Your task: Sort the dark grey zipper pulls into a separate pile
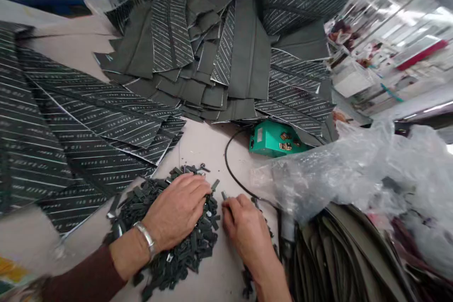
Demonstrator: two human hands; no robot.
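My left hand, with a metal bangle on the wrist, lies on a heap of small dark tabs with metal bits that look like zip pulls. Its fingers are loosely curved over the heap. One tab pokes out beside the fingertips; whether they touch it I cannot tell. To the right of the heap, my right hand is closed in a pinch on a small zip pull, whose metal end shows beyond the thumb and finger. More dark tabs lie partly hidden behind this hand.
Dark panels with printed white stripes and plain ones cover the back and left. A green box with metal parts on it trails a black cable. Clear plastic and stacked dark pieces stand at right.
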